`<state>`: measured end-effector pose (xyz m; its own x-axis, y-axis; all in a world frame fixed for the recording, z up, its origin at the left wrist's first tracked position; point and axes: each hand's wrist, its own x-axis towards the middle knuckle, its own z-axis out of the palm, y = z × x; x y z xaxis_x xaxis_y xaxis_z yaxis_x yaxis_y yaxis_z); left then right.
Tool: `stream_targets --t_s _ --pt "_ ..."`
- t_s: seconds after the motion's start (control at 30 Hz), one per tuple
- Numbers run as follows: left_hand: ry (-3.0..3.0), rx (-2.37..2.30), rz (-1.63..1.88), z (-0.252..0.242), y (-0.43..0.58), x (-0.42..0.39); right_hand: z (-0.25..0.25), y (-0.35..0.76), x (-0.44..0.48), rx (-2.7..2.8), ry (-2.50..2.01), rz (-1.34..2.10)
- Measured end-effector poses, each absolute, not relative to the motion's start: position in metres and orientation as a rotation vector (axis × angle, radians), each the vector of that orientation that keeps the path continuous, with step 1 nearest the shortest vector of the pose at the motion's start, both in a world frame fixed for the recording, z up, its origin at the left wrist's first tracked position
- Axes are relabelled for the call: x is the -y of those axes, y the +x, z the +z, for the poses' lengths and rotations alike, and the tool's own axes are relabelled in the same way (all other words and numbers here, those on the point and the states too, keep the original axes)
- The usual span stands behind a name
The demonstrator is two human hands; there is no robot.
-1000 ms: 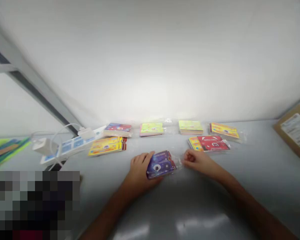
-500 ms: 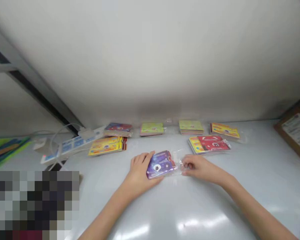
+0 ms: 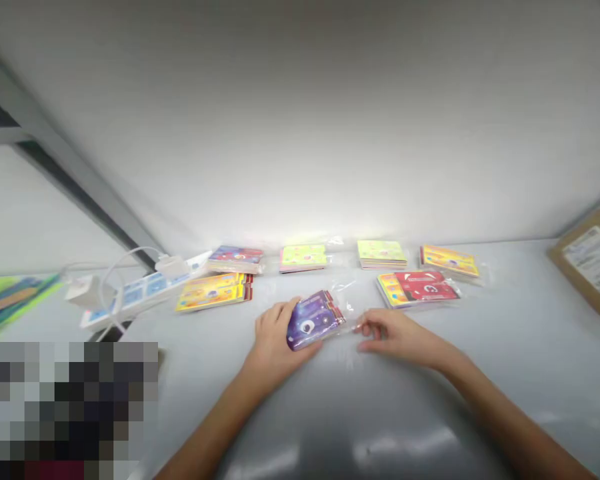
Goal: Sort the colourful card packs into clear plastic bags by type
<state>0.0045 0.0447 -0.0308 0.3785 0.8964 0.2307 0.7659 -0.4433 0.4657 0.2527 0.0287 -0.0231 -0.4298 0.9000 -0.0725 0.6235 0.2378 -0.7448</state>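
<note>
A purple card pack [image 3: 314, 319] in a clear plastic bag lies tilted at the middle of the grey table. Around its left end and lower edge my left hand [image 3: 279, 339] is wrapped, with the thumb along the near side. The bag's clear flap [image 3: 344, 297] sticks up at the pack's right end. My right hand [image 3: 386, 335] is just right of the flap, fingers curled and thumb a little apart from them; its fingertips are near the bag's corner, and I see nothing held between them.
Behind my hands lie bagged card packs: yellow [image 3: 214, 292], blue-red [image 3: 236, 257], green [image 3: 304, 256], another green [image 3: 381, 252], orange [image 3: 450, 260] and red [image 3: 430, 287]. A power strip [image 3: 143, 291] with cables is at left, a cardboard box [image 3: 593, 260] at right.
My left hand and the purple pack have shifted slightly left and up. My right hand's fingers have loosened from the bag's flap, which now stands up more.
</note>
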Motion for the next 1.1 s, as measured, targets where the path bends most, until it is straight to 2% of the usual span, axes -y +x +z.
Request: stream_targets --t_s 0.53,0.7,0.77,0.97,1.1 --pt "2.373 -1.463 0.662 -0.033 0.002 -0.046 -0.019 0.247 -0.023 2.281 -1.319 0.968" --pt "2.384 -1.446 0.654 -0.032 0.003 -0.046 0.001 0.254 -0.021 2.101 -1.108 1.422" --pt "2.392 -1.435 0.648 -0.032 0.002 -0.045 0.004 0.256 -0.021 1.915 -1.079 1.485" --pt "2.412 -1.387 0.618 -0.029 0.0 -0.043 -0.012 0.251 -0.029 1.683 -1.393 0.999" --pt "2.423 -1.351 0.61 -0.028 0.001 -0.041 -0.018 0.245 -0.031 1.81 -1.408 0.925"
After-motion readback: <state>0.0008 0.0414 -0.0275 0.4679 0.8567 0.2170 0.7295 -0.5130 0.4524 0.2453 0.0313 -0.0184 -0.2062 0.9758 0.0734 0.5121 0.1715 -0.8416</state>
